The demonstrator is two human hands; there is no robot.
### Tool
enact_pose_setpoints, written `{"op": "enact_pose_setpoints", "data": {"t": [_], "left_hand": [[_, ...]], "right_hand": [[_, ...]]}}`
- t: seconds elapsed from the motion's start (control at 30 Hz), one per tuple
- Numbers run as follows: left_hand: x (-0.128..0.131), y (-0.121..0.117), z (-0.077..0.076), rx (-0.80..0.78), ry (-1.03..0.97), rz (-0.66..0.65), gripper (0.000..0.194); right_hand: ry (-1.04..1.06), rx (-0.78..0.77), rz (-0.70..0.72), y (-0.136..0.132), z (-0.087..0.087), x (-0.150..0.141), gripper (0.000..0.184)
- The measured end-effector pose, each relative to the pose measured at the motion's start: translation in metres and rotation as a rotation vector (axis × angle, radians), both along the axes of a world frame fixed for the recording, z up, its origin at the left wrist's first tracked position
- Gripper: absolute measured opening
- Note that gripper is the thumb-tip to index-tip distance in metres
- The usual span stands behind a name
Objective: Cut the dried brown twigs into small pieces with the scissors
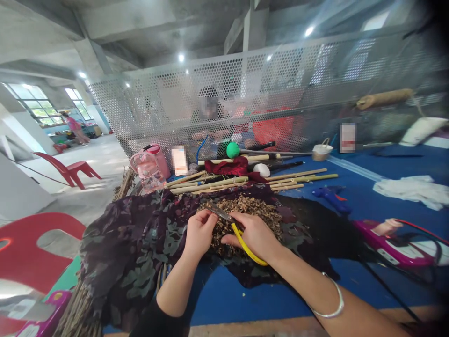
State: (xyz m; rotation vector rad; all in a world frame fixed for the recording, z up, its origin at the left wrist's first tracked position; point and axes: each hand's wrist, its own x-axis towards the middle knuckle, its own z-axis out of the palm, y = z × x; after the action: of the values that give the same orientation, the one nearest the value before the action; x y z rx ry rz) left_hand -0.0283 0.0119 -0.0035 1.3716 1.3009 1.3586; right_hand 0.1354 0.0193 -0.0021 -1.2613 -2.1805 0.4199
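A pair of scissors with yellow handles is gripped in my right hand, blades pointing up and left. My left hand is beside the blade tips, its thumb and fingers pinched together; whatever lies between them is too small to make out. Under both hands spreads a heap of brown dried plant bits. The heap rests on a dark floral cloth on the blue table.
Beyond the heap lie bamboo sticks, dark red yarn and a green ball. A pink bottle stands back left. To the right are a blue glue gun, a white cloth and a magenta power strip. A perforated metal screen backs the table.
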Motion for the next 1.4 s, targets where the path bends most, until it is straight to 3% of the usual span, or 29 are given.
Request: {"op": "enact_pose_setpoints", "data": {"t": [0.13, 0.33, 0.47, 0.53, 0.7, 0.8, 0.93, 1.0, 1.1, 1.2, 1.3, 1.4], "left_hand": [[-0.008, 0.004, -0.003, -0.061, 0.144, 0.064, 0.023], [-0.034, 0.013, -0.008, -0.186, 0.592, 0.255, 0.017], [-0.048, 0.018, -0.011, -0.119, 0.748, 0.471, 0.022], [-0.055, 0.020, -0.013, -0.120, 0.822, 0.519, 0.029], [-0.069, 0.023, -0.020, -0.337, 0.979, 0.369, 0.031], [-0.075, 0.024, -0.023, -0.361, 1.017, 0.362, 0.032], [-0.077, 0.023, -0.020, -0.317, 1.008, 0.453, 0.029], [-0.072, 0.022, -0.018, -0.219, 0.968, 0.436, 0.027], [-0.060, 0.022, -0.019, -0.050, 0.898, 0.267, 0.036], [-0.051, 0.022, -0.020, -0.041, 0.875, 0.128, 0.035], [-0.053, 0.024, -0.020, -0.062, 0.810, 0.165, 0.021], [-0.058, 0.025, -0.019, -0.041, 0.717, 0.255, 0.022]], "right_hand": [[-0.050, -0.004, -0.014, 0.002, 0.000, 0.001, 0.044], [-0.073, 0.041, -0.100, 0.005, 0.001, 0.005, 0.050], [-0.082, 0.098, -0.122, 0.009, 0.001, 0.009, 0.051], [-0.088, 0.103, -0.124, 0.009, 0.002, 0.010, 0.051], [-0.127, 0.079, -0.111, 0.005, 0.004, 0.009, 0.055], [-0.125, 0.101, -0.086, 0.004, 0.002, 0.008, 0.057], [-0.146, 0.102, -0.103, 0.006, 0.001, 0.008, 0.056], [-0.163, 0.098, -0.116, 0.006, 0.001, 0.008, 0.055], [-0.171, 0.094, -0.121, 0.006, 0.001, 0.008, 0.055], [-0.162, 0.092, -0.114, 0.006, 0.001, 0.008, 0.053], [-0.151, 0.095, -0.118, 0.007, 0.000, 0.008, 0.052], [-0.146, 0.089, -0.130, 0.008, 0.000, 0.008, 0.053]]}}
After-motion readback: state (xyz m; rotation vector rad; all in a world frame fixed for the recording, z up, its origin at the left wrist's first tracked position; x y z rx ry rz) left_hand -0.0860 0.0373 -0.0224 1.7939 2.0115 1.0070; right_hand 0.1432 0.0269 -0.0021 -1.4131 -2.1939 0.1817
